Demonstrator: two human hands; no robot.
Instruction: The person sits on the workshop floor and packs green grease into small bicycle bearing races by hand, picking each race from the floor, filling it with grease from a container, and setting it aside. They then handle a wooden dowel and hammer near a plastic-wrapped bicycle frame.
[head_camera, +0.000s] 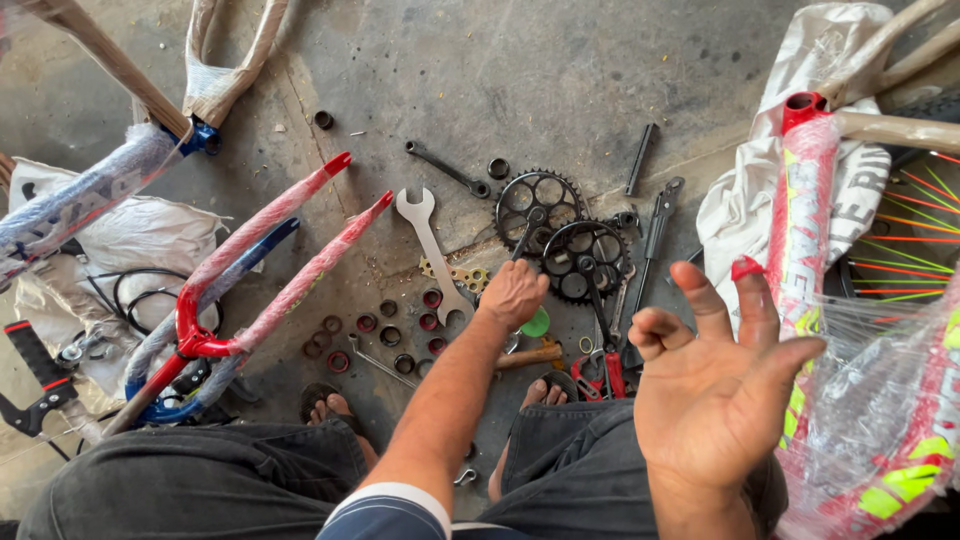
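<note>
Seen from above, a squatting person's left hand (513, 292) reaches down to the concrete floor (480, 80), its grip curled loosely over small parts beside two black chainrings (560, 235); whether it pinches anything cannot be told. The chainrings look heavy, stiff and toothed, best lifted by their crank arms. The right hand (715, 385) hovers spread and empty beside a plastic-wrapped red bicycle frame (800, 230).

On the floor (520, 70) before my feet lie the tools. My left hand (513, 292) reaches down among them, just right of the open-ended wrench (432, 250). Two chainrings (565, 235) lie behind it, overlapping. The small rings (385, 335) lie left of the wrench; the forks (270, 265) further left. My right hand (715, 390) is raised beside the wrapped frame (800, 230) at my right.
</note>
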